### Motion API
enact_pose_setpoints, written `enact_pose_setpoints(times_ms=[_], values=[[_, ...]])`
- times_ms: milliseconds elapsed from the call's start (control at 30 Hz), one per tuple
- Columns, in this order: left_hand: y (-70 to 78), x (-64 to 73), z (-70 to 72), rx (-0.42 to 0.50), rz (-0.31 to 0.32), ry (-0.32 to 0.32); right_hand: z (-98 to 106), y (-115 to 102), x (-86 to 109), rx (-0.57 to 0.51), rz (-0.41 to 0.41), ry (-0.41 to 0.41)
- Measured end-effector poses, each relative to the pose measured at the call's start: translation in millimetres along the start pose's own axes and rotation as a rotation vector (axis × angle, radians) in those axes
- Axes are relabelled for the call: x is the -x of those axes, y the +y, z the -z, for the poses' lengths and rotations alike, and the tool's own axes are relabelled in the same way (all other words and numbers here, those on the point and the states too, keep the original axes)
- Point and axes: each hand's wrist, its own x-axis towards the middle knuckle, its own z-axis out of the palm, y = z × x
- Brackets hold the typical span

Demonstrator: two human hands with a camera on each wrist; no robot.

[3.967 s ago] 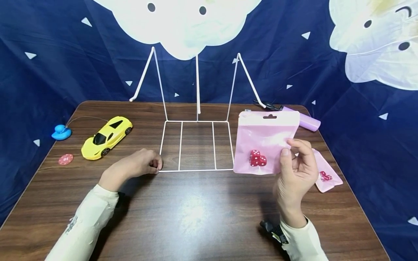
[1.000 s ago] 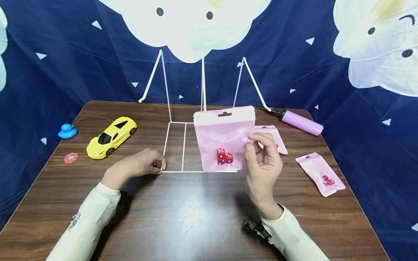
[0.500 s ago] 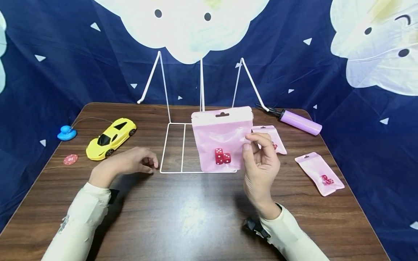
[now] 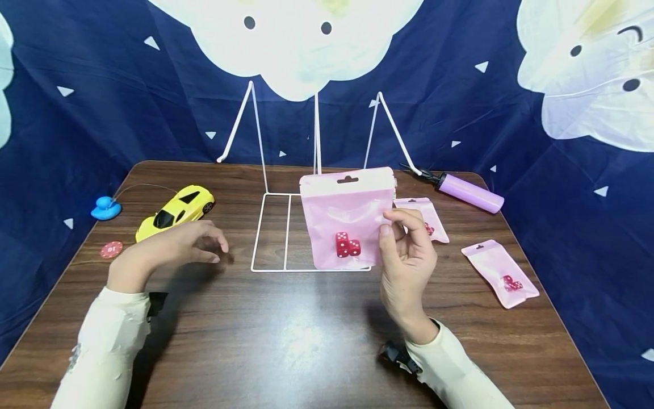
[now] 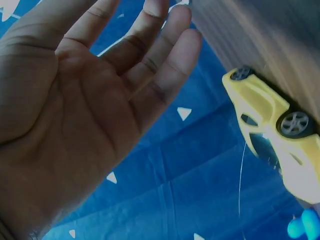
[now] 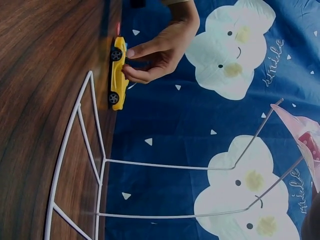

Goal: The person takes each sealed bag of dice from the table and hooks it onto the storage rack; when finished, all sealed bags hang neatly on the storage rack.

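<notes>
My right hand (image 4: 409, 267) pinches the right edge of a pink zip pouch (image 4: 347, 213) between thumb and fingers. Red dice (image 4: 343, 245) show through the pouch, which is held upright in front of a white wire stand (image 4: 288, 233) with long arms. In the right wrist view, only part of that pouch (image 6: 300, 132) appears at the right edge. My left hand (image 4: 166, 250) hovers above the table, fingers loosely bent and holding nothing. Behind it, partly covered, is a yellow toy car (image 4: 186, 203); the left wrist view shows the bare palm (image 5: 85, 105) beside the car (image 5: 265, 107).
Two more pink pouches with red dice lie on the right: one pouch (image 4: 421, 213) behind my right hand, another pouch (image 4: 493, 264) nearer the edge. A purple hand pump (image 4: 470, 192) lies at the back right. A blue duck (image 4: 105, 208) and red chip (image 4: 111, 249) are left.
The right hand has carried the pouch leftward to the front of the stand, then held still. My left hand has left the stand's front left corner and moved left, its fingers spreading.
</notes>
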Motion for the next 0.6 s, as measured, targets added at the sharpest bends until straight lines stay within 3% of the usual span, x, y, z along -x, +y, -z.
enact_pose_setpoints(times_ms=[400,600], values=[[-6.2,16.7,15.9,-0.036,-0.026,0.062,-2,1,2.5,-0.020,-0.006,-0.003],[-9.9,26.3,22.3,-0.048,0.020,0.096,-4,1,2.7,-0.032,-0.004,-0.001]])
